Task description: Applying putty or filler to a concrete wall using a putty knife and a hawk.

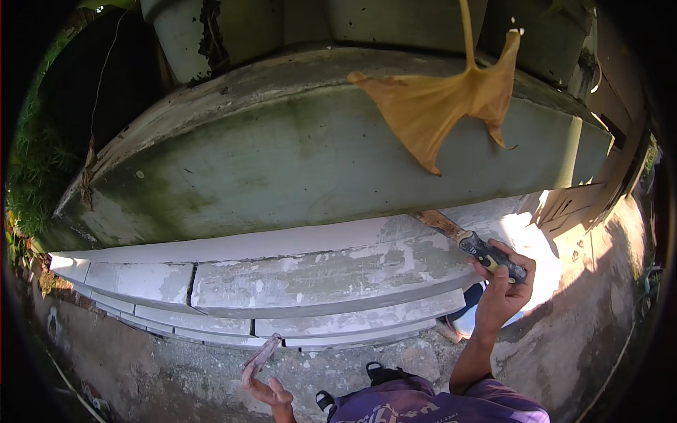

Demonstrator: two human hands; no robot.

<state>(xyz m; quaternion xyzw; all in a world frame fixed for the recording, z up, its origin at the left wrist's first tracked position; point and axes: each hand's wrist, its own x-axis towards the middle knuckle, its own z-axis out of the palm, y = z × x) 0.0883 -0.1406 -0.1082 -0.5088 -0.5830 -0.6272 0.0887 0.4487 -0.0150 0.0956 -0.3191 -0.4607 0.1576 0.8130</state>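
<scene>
My right hand [509,276] is wrapped round the dark handle of a scraper [489,255] with yellowish accents. The scraper's rust-brown blade points up and left, its tip at the pale wall strip just beneath the green-stained ledge. Lower down at the left, my left hand [268,392] is raised apart from the wall, with a flat, pale pinkish strip [264,354] in its fingers; its exact kind is unclear. Between the hands runs a stepped wall surface [317,277] with patchy white paint flaking to grey and dark vertical joints.
A dried yellow leaf [451,95] hangs in front of the ledge [282,166]. Large pots [395,25] stand on top of it. Green plants [46,141] grow at the far left. Below lies a rough concrete floor [197,377], with wooden boards [575,204] at the right.
</scene>
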